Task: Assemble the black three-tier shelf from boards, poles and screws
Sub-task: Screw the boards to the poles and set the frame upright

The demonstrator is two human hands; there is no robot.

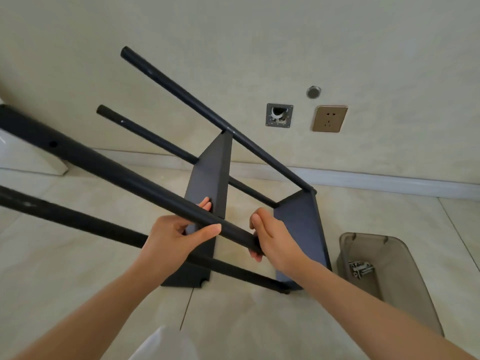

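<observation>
Shelf point(207, 183) is lying tilted on the floor point(78, 255), two boards point(301, 224) fitted, poles point(181, 100) running long-axis from lower right up toward upper left. Left hand point(171, 237) is pinching the near pole point(109, 165) by the middle board; right hand point(272, 240) is wrapping fingers round its lower end. Frame is looking stiff, light, probably smooth; gripping poles near boards seems safest. Bin point(410, 302) with screws point(359, 268) is sitting just right.
</observation>
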